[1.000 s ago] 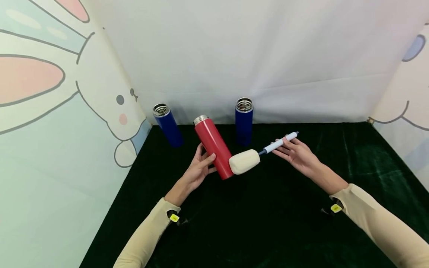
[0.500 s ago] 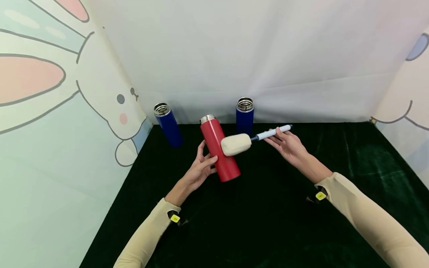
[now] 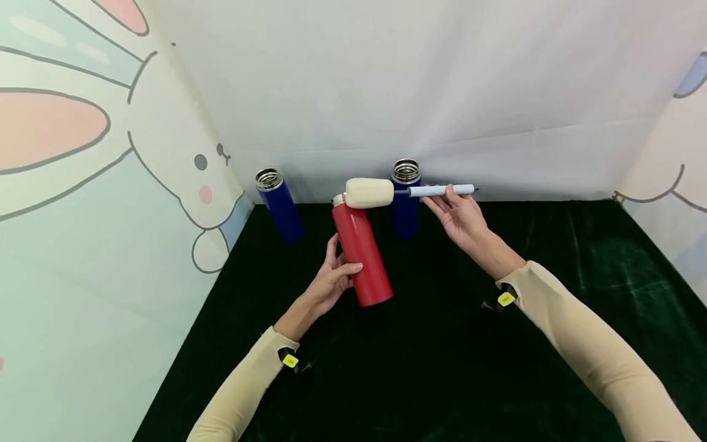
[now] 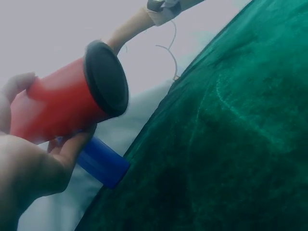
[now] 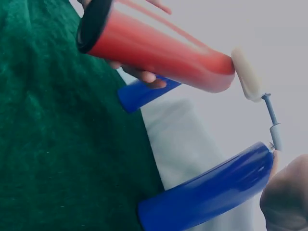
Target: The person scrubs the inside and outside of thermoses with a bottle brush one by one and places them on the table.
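Note:
My left hand [image 3: 324, 285] grips a red vacuum flask [image 3: 361, 255] around its lower half, above the table and tilted with its lidless mouth leaning left and away. Its dark base [image 4: 108, 79] faces the left wrist camera. In my right hand [image 3: 463, 222], thumb and fingers pinch the pale blue handle of a sponge bottle brush [image 3: 369, 193]. The brush lies nearly level, and its cream sponge head overlaps the flask's mouth in the head view. From the right wrist view, the sponge head [image 5: 247, 74] is right at the flask's mouth end, outside it.
Two blue flasks without lids stand at the back of the dark green cloth [image 3: 442, 368]: one at the left [image 3: 282, 209], another [image 3: 405, 218] behind the brush. A white curtain [image 3: 497, 92] hangs behind them. Rabbit-patterned panels flank the table.
My right hand has moved up and left, bringing the sponge head from the flask's base to its mouth and levelling the brush. The flask has turned slightly more upright in my left hand.

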Available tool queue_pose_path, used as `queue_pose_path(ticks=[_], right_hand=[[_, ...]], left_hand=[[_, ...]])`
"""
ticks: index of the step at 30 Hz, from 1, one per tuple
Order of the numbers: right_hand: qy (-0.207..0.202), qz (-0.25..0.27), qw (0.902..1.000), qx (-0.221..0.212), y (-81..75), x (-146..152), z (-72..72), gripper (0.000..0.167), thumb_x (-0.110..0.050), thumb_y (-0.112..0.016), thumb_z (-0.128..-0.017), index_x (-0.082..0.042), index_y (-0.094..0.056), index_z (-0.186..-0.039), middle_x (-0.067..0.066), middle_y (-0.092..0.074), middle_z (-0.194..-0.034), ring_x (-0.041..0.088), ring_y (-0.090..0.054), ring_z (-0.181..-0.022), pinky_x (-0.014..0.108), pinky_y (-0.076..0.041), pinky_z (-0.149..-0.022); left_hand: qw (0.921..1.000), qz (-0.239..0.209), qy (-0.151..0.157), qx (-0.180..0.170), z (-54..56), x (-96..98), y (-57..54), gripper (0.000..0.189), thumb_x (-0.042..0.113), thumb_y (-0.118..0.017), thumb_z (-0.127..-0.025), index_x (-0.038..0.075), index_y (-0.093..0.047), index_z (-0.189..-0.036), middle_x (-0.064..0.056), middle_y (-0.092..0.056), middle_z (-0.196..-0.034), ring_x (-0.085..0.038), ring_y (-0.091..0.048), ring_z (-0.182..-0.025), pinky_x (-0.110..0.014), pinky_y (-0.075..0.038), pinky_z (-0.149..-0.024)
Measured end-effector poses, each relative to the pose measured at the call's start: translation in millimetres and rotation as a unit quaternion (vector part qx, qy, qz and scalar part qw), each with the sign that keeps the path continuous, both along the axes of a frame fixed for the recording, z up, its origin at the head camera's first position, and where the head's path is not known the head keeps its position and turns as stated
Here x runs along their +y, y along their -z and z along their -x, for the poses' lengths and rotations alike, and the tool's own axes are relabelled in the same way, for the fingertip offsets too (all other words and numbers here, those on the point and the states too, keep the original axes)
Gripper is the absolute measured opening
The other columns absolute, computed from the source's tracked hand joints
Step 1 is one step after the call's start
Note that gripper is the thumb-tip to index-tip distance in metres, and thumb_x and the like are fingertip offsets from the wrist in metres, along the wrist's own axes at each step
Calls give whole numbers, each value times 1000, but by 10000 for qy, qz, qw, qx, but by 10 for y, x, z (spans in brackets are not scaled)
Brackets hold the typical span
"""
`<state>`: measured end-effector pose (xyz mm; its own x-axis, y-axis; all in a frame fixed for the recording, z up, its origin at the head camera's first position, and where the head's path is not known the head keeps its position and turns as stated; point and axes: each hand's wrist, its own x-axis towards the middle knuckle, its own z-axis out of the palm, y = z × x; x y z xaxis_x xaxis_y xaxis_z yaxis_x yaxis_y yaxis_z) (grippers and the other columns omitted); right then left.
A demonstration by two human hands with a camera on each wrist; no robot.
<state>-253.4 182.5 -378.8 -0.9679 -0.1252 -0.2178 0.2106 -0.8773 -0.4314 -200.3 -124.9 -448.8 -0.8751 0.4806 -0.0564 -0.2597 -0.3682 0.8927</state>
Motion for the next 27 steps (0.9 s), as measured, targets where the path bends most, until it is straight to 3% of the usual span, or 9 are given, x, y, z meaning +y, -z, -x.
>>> queue_pose_path(ticks=[7,10,15,22,25,27], right_hand=[[-245,-379,9989,-111,174,67,-108,22,-16,-47,-105,-19,-37,-125,4,-13,-171,17,-25,-157,33,-33,-121],[-425,-502,9977,-134,252,120,-187,17,-16,-49,-104,-18,-41,-119,5,-15,-170,17,-21,-158,33,-31,-122],[-665,-669,9954,-150,333,206,-315,6,-16,-49,-105,-15,-43,-107,7,-42,-150,20,-18,-159,33,-33,-121],[-900,-950,9912,-206,373,335,-463,19,-15,-47,-106,-20,-35,-120,4,-33,-151,19,-8,-160,34,-35,-120],[-996,-933,9903,-253,392,422,-534,21,-14,-49,-106,-20,-34,-120,4,-38,-144,18,-11,-160,34,-41,-117],[-1081,-1017,9886,-258,402,479,-571,23,-14,-49,-106,-21,-33,-121,3,-42,-139,20,-26,-155,34,-45,-114]], left_hand=[[9977,-604,-196,-232,14,0,8,82,3,-56,-97,37,-15,-159,-6,-38,-150,-20,-61,-121,-39,-57,-90],[9961,-759,-382,-228,24,0,-4,82,1,-54,-98,37,-15,-160,-6,-39,-148,-20,-61,-122,-39,-57,-92],[9959,-690,-562,-174,40,-14,-12,75,4,-52,-103,33,-17,-162,-7,-41,-147,-19,-60,-123,-38,-58,-92],[9960,-569,-657,-203,37,-30,1,71,13,-49,-107,31,-7,-162,-9,-35,-155,-21,-59,-124,-51,-54,-97],[9970,-469,-612,-104,32,-44,-2,73,11,-48,-107,32,-4,-161,-8,-35,-155,-21,-60,-123,-56,-51,-99],[9972,-480,-575,-55,28,-48,-16,74,10,-48,-106,32,-5,-161,-7,-35,-154,-21,-60,-123,-55,-52,-98]])
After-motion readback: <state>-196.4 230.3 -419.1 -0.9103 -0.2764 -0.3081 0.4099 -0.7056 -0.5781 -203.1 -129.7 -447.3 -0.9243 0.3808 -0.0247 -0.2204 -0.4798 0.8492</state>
